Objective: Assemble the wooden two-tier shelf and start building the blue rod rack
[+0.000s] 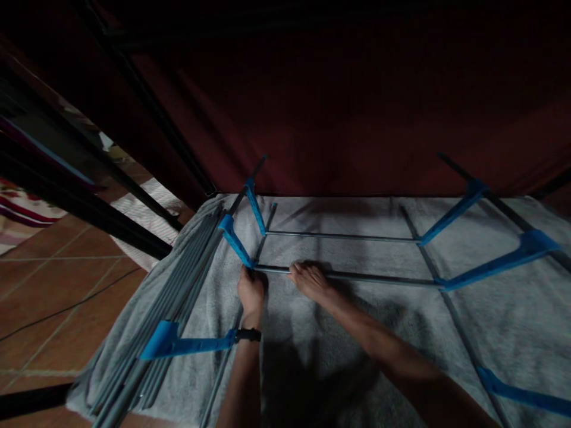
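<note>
My right hand is closed round a thin grey metal tube that runs crosswise. Against the tube's left end, my left hand grips the lower end of a blue plastic bracket; its fingertips are partly hidden. A dark band circles the left wrist. Behind, a second crosswise tube joins another blue bracket on the left to a blue bracket on the right. A further right bracket meets the far end of the gripped tube. Long side tubes pass through the brackets.
Several loose grey tubes lie bundled on the left of a grey fleece blanket. Nearer me are a left bracket and a right bracket. Dark red fabric hangs behind. Black frame bars cross above the tiled floor.
</note>
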The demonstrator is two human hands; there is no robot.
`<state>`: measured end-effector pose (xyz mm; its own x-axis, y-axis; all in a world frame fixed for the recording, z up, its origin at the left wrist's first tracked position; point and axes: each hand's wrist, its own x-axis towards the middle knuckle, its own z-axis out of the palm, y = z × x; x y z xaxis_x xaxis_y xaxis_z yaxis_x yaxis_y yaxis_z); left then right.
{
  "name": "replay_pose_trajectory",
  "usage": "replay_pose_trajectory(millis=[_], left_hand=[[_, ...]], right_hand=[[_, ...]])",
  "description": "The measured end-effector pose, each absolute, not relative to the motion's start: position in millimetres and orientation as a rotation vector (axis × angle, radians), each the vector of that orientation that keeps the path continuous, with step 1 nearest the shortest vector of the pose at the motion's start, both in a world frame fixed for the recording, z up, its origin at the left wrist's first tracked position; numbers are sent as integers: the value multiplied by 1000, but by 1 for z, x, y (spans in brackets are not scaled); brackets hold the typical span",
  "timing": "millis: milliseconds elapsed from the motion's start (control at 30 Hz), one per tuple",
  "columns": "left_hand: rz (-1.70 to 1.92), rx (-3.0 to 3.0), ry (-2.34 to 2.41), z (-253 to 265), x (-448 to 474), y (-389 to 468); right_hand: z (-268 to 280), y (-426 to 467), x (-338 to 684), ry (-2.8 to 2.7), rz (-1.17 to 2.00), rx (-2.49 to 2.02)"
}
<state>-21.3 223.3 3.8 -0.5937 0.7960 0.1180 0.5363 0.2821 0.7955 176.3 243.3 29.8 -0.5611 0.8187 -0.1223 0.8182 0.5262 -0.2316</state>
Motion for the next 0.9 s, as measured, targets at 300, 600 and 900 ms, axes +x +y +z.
replay_pose_trajectory(millis=[300, 600, 900], left_hand=[[1050, 1259, 2427, 4, -23, 221], [1053, 1289, 2414, 5, -19, 220], [1168, 1384, 2269, 2, -28, 217]], right_hand=[[26, 248, 174, -2762, 479, -1483], [26, 247, 173, -2735, 458, -1471], [22, 188, 247, -2102, 304, -1598]])
